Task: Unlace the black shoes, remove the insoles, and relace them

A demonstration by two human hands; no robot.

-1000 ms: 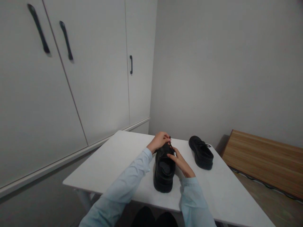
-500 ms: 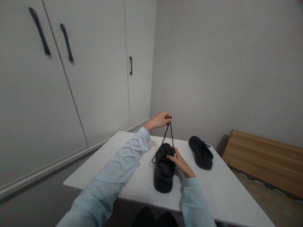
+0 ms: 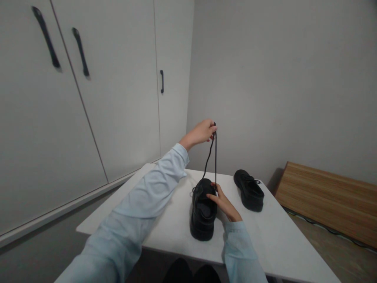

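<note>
A black shoe (image 3: 202, 224) stands on the white table (image 3: 171, 232), heel toward me. My left hand (image 3: 207, 131) is raised above and beyond it, fingers pinched on a black shoelace (image 3: 216, 157) that stretches up from the shoe. My right hand (image 3: 221, 200) grips the shoe's right side near the tongue, thumb over the opening and fingers by the lace. A small loop of lace shows at the shoe's left side.
A second black shoe (image 3: 250, 192), laced, rests at the table's back right. White cupboards (image 3: 123, 98) with dark handles line the left, a grey wall is behind, and a wooden board (image 3: 326, 200) leans at right.
My left hand has risen, drawing the lace higher and longer, and the loop at the shoe's left has shrunk. My right hand keeps its place on the shoe.
</note>
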